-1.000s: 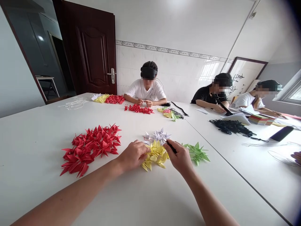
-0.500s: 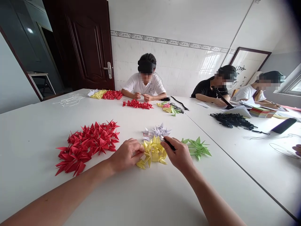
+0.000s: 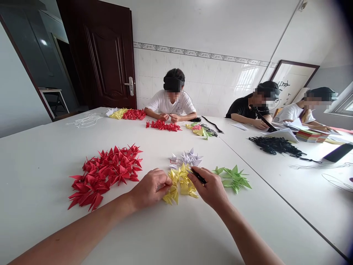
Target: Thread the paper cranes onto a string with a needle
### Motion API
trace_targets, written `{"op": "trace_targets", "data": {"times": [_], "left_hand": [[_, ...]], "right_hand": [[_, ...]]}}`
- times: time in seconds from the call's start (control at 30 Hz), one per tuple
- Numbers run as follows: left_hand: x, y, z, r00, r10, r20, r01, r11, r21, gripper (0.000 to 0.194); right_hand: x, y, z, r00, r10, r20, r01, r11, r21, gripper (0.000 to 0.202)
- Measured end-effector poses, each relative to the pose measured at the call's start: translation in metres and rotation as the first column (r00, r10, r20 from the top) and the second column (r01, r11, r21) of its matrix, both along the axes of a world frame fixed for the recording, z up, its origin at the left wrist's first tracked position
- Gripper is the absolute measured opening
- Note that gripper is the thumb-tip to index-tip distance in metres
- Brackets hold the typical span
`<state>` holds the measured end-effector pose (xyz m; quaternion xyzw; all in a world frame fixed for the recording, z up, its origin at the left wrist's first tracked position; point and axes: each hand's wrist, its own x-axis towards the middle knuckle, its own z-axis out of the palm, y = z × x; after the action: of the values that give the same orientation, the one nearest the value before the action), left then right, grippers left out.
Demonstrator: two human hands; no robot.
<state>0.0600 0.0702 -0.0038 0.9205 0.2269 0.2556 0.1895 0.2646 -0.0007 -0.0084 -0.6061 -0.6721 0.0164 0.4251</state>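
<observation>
Table (image 3: pixel 154 235) | 1 yellow pile (image 3: pixel 188 188) | 1 red pile (image 3: pixel 121 170) | right grip (image 3: pixel 212 186) clasps 1 black tool (image 3: pixel 199 176) | left grip (image 3: pixel 150 187) unclear

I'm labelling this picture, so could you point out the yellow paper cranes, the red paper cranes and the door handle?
Yellow paper cranes (image 3: pixel 188 187): head view, front part of the cluster.
Red paper cranes (image 3: pixel 121 170): head view, right part of the pile.
Door handle (image 3: pixel 130 85): head view, on its metal plate.

Communal handicraft workroom; joined white tables (image 3: pixel 154 235) bear red paper cranes (image 3: pixel 109 172), yellow paper cranes (image 3: pixel 174 192) and green paper cranes (image 3: pixel 236 179) in colour-sorted heaps, with a tangle of black cords (image 3: pixel 273 145) beyond; three people (image 3: pixel 171 105) sit along the far side, before a tiled wall (image 3: pixel 209 88).
</observation>
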Motion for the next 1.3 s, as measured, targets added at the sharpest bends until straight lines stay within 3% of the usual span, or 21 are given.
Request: {"op": "trace_targets", "data": {"times": [0.63, 1.3], "left_hand": [[-0.0027, -0.0022, -0.0035, 0.993, -0.064, 0.096, 0.057, 0.996, 0.073, 0.016], [-0.0017, -0.0027, -0.0028, 0.986, -0.167, -0.019, 0.168, 0.979, 0.117, 0.02]], "right_hand": [[0.0007, 0.0001, 0.0001, 1.0, 0.012, 0.012, -0.012, 1.0, 0.003, 0.021], [-0.0024, 0.0, -0.0004, 0.999, 0.039, 0.001, -0.039, 0.999, 0.001, 0.021]]}}
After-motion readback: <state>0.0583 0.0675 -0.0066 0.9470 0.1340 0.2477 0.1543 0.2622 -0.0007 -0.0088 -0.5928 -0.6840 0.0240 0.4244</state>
